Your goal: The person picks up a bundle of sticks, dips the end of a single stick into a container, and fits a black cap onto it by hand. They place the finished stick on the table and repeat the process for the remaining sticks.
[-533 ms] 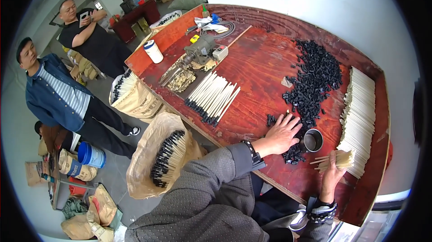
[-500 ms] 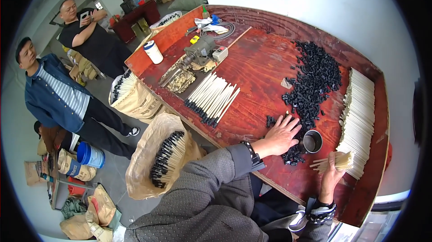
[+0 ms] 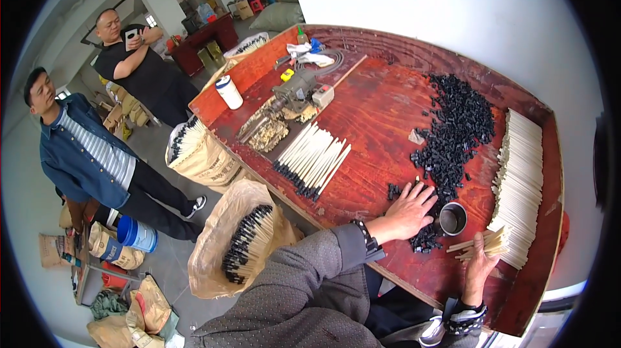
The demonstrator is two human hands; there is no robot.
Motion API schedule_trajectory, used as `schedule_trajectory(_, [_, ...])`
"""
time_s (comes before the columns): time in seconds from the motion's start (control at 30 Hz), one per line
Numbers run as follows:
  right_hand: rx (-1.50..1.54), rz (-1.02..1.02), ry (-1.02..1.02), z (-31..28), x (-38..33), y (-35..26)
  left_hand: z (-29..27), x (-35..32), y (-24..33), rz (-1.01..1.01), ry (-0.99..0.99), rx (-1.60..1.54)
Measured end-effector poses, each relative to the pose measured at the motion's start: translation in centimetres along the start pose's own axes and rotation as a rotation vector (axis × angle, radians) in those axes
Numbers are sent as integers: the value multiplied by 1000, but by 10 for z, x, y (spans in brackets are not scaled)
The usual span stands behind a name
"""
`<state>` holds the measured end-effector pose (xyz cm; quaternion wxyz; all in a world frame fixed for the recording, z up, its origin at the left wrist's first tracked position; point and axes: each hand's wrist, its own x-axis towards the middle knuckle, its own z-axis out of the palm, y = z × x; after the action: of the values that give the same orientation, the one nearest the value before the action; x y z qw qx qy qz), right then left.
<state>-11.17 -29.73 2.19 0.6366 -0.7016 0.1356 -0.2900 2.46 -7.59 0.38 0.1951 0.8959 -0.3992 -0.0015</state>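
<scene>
My left hand (image 3: pixel 410 211) lies with fingers spread on the red wooden table, at the near edge of a long heap of small black caps (image 3: pixel 460 112). In my right hand (image 3: pixel 477 268) is a bundle of thin pale sticks (image 3: pixel 495 242), gripped around its middle. Between the two hands stands a round metal cup (image 3: pixel 453 219), beside the caps. A tall stack of pale sticks (image 3: pixel 522 180) lines the table's right side, just beyond the bundle. Left of my left hand, a row of black-tipped sticks (image 3: pixel 314 159) lies flat.
A small motorised machine (image 3: pixel 295 94) and a white bottle (image 3: pixel 228 92) occupy the table's left part. A raised rim (image 3: pixel 550 218) bounds the right side. Paper sacks of black-tipped sticks (image 3: pixel 249 244) stand at the left edge. Two people (image 3: pixel 90 147) stand farther left.
The whole view has shifted slightly, so the scene sits lower in the picture. Both hands keep nearly the same places, the right one still gripping the sticks.
</scene>
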Motion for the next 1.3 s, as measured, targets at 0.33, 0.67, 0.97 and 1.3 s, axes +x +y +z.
schedule_trajectory(0.33, [-28,78,26,12,7,-6,-5,5,-5,4,-1,3])
schedule_trajectory(0.67, [-85,-20,-17,-5,-3,11,4,-6,3,-4,38,-15])
schedule_trajectory(0.97, [-78,62,-72,22,-3,-38,-31,17,-15,159,68,21])
schedule_trajectory(1.3, [-279,-123,-15,4,4,-11,-37,-81,-40,31,408,-280])
